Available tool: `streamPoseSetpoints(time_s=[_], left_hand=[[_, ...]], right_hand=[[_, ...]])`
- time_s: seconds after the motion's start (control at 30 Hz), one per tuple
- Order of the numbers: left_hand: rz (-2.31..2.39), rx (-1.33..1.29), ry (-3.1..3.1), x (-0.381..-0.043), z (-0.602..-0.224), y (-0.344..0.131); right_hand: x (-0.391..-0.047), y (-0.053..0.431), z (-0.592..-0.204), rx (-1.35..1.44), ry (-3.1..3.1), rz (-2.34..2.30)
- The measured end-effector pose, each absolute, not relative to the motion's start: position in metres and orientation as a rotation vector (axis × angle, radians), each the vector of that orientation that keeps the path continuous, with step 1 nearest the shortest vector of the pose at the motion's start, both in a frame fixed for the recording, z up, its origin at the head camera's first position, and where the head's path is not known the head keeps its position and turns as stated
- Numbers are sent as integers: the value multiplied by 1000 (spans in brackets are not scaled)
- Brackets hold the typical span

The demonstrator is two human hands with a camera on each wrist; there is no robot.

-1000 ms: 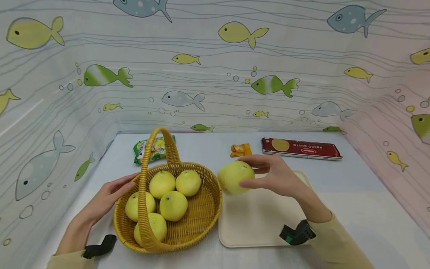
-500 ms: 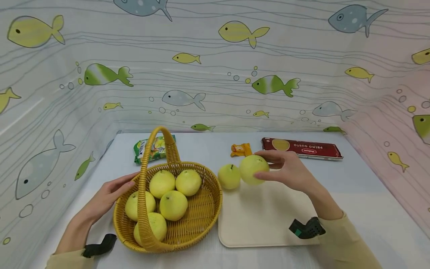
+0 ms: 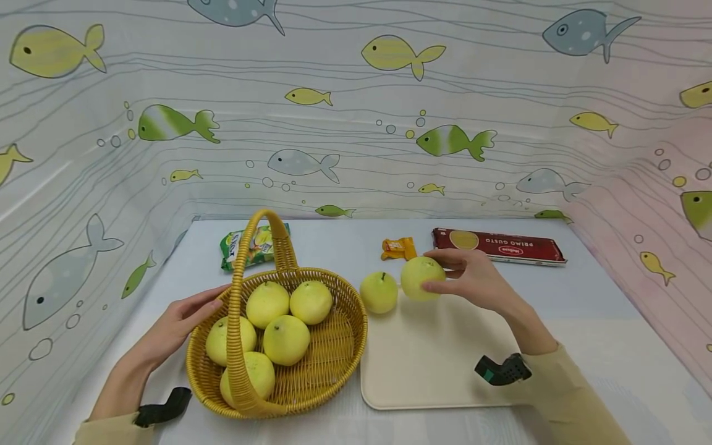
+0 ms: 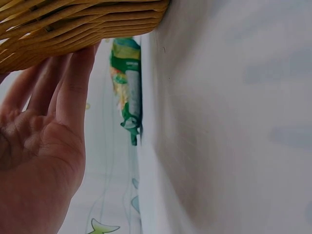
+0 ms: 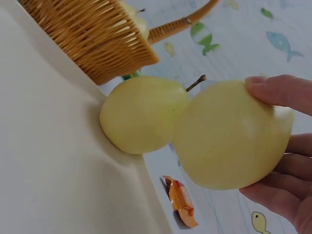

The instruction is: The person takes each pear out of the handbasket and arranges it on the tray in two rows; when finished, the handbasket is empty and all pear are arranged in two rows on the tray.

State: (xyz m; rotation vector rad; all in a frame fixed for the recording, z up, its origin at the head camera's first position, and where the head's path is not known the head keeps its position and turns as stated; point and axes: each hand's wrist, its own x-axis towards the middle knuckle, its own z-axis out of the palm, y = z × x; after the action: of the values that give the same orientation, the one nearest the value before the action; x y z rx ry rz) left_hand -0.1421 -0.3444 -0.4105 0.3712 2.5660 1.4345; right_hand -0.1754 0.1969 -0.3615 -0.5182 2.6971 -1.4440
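My right hand [image 3: 473,278] holds a yellow pear [image 3: 421,278] between thumb and fingers over the back of a cream tray [image 3: 434,371]. Just left of it, a second pear with a dark stem [image 3: 379,292] sits in the tray's back left corner. The right wrist view has the held pear [image 5: 231,136] partly overlapping that pear [image 5: 141,114]. On the left, a wicker basket [image 3: 334,371] with a tall handle contains several pears [image 3: 286,340]. My left hand [image 3: 172,324] touches the basket's left side, its fingers straight against the weave [image 4: 83,29] in the left wrist view.
Behind the basket lies a green snack packet [image 3: 258,247]. A small orange-wrapped sweet [image 3: 398,248] is behind the tray, and a long dark red package [image 3: 500,245] lies at the back right. Fish-printed cloth [image 3: 356,123] surrounds the white table.
My right hand has moved right with its pear, away from the basket, uncovering the stemmed pear in the tray's corner. The left hand and basket have stayed put.
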Motion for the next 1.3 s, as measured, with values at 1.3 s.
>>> streamPoseSetpoints(time_s=[1.3], left_hand=[[1449,400,2571,-142,-411,-345]], right_hand=[[-198,194,-409,-492,2621,-1368]])
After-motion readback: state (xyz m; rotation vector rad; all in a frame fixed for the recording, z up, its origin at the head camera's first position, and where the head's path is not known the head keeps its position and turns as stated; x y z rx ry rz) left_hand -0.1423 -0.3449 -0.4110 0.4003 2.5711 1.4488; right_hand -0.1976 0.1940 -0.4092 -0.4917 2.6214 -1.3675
